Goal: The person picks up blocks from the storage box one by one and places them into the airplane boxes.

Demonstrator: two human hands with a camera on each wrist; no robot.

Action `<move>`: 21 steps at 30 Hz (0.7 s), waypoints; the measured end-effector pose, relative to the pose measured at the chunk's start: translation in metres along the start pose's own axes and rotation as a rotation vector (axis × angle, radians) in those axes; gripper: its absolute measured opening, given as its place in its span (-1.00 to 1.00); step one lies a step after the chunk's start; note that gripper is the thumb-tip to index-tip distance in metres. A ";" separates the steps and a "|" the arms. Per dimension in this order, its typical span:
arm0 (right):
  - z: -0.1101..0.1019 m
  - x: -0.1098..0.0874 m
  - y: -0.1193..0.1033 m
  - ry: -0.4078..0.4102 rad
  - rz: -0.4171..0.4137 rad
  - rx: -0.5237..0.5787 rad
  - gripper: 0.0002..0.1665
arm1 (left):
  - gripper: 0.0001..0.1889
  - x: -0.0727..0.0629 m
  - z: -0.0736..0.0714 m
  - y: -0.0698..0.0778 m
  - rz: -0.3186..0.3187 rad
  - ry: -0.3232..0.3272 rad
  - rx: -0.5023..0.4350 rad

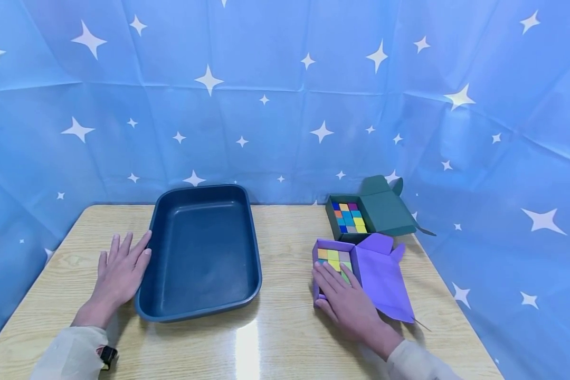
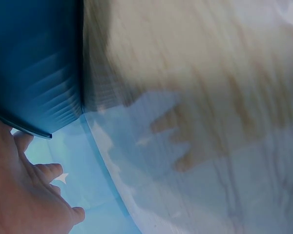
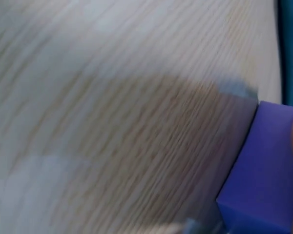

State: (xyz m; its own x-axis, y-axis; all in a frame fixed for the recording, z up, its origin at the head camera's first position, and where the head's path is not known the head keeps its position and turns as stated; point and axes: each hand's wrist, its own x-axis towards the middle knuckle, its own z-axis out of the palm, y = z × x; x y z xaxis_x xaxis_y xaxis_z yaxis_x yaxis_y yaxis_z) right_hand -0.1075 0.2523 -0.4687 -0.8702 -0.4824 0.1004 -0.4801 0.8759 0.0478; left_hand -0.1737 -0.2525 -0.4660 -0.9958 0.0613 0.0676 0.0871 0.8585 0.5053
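Note:
A dark blue rectangular basin [image 1: 204, 248] lies on the table, and nothing shows inside it. My left hand [image 1: 122, 272] is at its left side with fingers spread and fairly straight, the fingertips at the rim; the left wrist view shows the hand [image 2: 24, 185] beside the basin wall [image 2: 39, 63]. My right hand [image 1: 349, 306] lies with extended fingers over the near part of an opened purple box [image 1: 385, 279]. Coloured cubes [image 1: 333, 254] fill that box's visible part; the hand hides the rest. In the right wrist view, the purple box corner [image 3: 263, 170] shows next to part of the hand.
Behind the purple box stands an opened dark green box [image 1: 387, 211] holding several coloured cubes [image 1: 348, 217]. Both lids fold out to the right. The wooden table [image 1: 285, 327] backs onto a blue curtain [image 1: 275, 53] with white stars.

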 end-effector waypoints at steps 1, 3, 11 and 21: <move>0.000 -0.001 0.002 0.007 0.002 0.002 -0.23 | -0.40 0.000 0.000 0.000 0.000 0.001 0.001; 0.000 -0.002 0.007 0.028 0.000 0.006 -0.23 | -0.40 0.000 0.000 -0.001 -0.002 0.001 0.000; 0.005 -0.007 0.031 0.108 -0.030 -0.010 -0.25 | -0.41 0.000 -0.001 0.000 -0.002 -0.003 -0.004; 0.007 -0.013 0.056 0.142 -0.023 -0.014 -0.28 | -0.41 0.000 -0.001 0.001 -0.003 0.001 -0.002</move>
State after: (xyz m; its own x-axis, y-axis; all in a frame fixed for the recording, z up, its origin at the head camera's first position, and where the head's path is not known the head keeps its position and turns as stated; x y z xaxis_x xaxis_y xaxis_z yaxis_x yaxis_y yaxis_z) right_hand -0.1238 0.3075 -0.4738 -0.8342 -0.4974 0.2384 -0.4971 0.8652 0.0658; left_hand -0.1738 -0.2525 -0.4647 -0.9961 0.0581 0.0665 0.0839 0.8577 0.5072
